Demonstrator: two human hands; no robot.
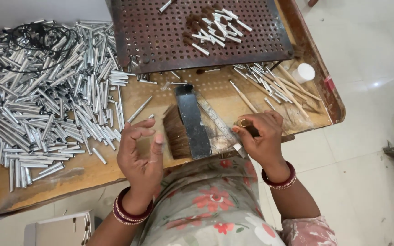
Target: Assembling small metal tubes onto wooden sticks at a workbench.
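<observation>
My right hand [261, 134] is curled shut around a small tuft of dark bristle [251, 130], pinched so the hairs stay bundled. My left hand [141, 150] hovers open and empty, fingers loosely bent. Between them lies the bristle bundle [177, 132] pinned under a dark flat bar [193, 122]; metal tubes [46, 95] are heaped beyond my left hand.
</observation>
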